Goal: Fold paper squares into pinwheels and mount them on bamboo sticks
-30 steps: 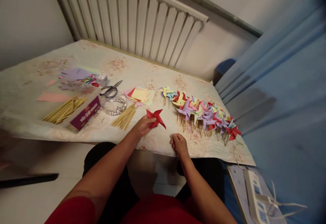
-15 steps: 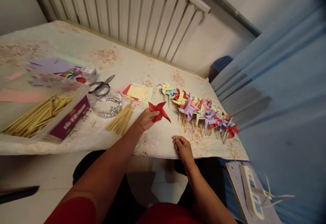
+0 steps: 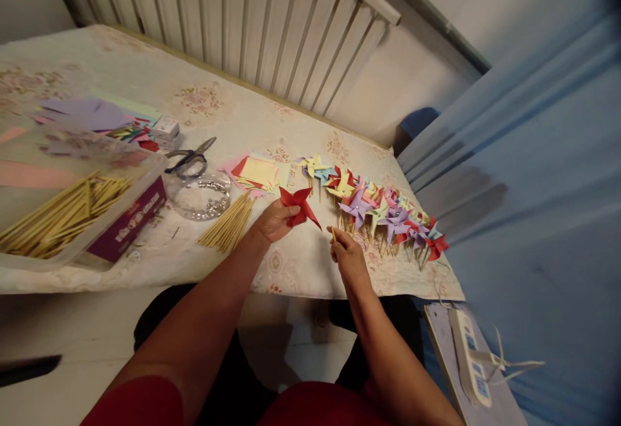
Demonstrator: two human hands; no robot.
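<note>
As red pinwheel (image 3: 301,203) is pinched by left fingers (image 3: 293,210), stick (image 3: 332,233) by right fingers (image 3: 343,240), blades (image 3: 311,216) could be crushed by squeezing.

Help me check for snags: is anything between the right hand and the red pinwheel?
Nothing visible. Only a small gap shows between the right hand and the red pinwheel in the left hand; the other pinwheels stand outside it.

L hand (image 3: 276,220) pinched, R hand (image 3: 352,256) apart from it, prob. pinching too.

The left grip (image 3: 276,220) partly hides a red pinwheel (image 3: 299,206).
</note>
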